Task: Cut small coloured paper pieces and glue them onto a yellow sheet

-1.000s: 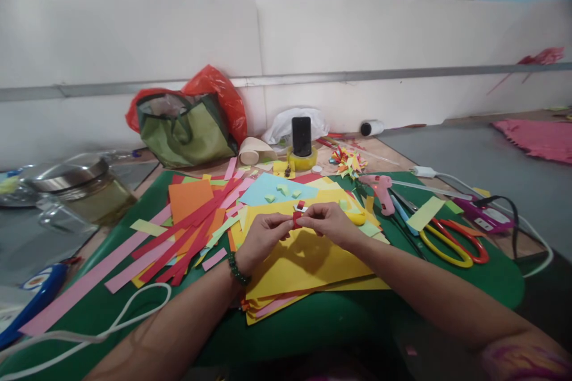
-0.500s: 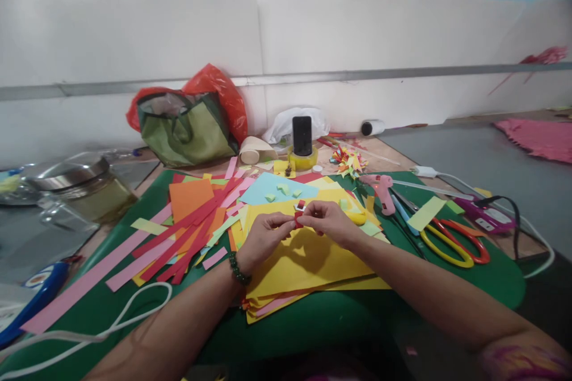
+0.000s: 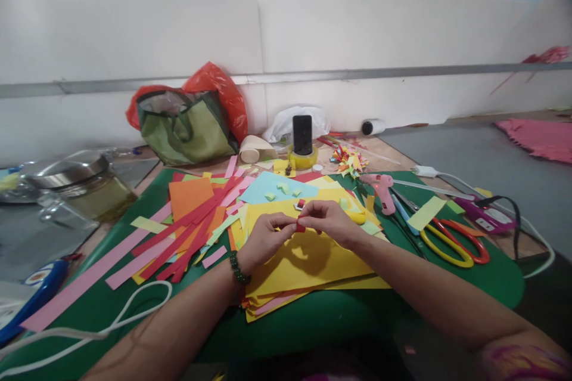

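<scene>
A small piece of red paper is pinched between the fingertips of both hands, above a stack of yellow paper. My left hand is closed on it from the left, thumb and forefinger together. From the right my right hand grips the same piece, fingers curled. Just beyond the fingertips lies another small red and white piece. Small folded light-green paper pieces rest on a light-blue sheet behind the hands. The exact fold of the red paper is partly hidden by the fingers.
Red paper strips and an orange sheet lie to the left. At right are a pink glue gun and scissors with yellow and red handles. A phone stands behind, near a glass jar far left.
My fingers have shifted slightly around the small red paper, with the right fingertips now a little higher over it. Everything else lies as before.
</scene>
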{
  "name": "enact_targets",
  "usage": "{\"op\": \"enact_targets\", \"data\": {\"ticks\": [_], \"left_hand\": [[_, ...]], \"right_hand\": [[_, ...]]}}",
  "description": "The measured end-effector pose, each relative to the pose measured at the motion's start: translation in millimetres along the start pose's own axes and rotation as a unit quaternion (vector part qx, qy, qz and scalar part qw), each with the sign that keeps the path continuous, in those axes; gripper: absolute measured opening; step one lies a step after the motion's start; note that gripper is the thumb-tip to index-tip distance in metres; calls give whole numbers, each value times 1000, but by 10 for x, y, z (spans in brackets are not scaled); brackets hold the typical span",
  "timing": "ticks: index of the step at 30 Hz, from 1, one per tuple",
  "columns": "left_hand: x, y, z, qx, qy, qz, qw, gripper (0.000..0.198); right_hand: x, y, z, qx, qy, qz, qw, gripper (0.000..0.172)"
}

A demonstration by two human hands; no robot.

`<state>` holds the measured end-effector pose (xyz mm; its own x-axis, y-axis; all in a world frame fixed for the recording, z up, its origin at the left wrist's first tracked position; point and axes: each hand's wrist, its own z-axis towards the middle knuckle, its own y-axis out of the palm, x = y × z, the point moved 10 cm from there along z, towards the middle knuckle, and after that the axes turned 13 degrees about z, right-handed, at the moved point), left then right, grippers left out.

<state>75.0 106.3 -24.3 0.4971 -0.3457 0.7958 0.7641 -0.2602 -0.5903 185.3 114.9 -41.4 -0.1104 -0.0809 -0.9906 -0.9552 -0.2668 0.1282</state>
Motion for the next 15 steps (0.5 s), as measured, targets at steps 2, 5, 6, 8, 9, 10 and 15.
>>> {"op": "enact_targets", "data": {"ticks": [2, 5, 6, 8, 9, 10, 15], "left_hand": [[14, -6, -3, -1, 5, 10, 1000, 25], [25, 3, -8, -2, 11, 21, 1000, 25], [29, 11, -11, -2, 12, 24, 1000, 25], [35, 32, -17, -2, 11, 32, 999, 25], [36, 42, -19, -2, 9, 36, 999, 26], [36, 44, -17, -4, 8, 40, 999, 26], [-77, -319, 39, 22, -10, 122, 992, 28]], "right_hand": [[5, -8, -1, 4, 6, -4, 1000, 29], [22, -10, 4, 7, 15, -8, 1000, 29], [27, -9, 5, 8, 18, -10, 1000, 29], [29, -5, 7, 6, 21, -14, 1000, 28], [24, -8, 7, 5, 21, -17, 1000, 27], [11, -22, 7, 8, 18, -20, 1000, 27], [-188, -255, 33, 66, -64, -64, 994, 28]]}}
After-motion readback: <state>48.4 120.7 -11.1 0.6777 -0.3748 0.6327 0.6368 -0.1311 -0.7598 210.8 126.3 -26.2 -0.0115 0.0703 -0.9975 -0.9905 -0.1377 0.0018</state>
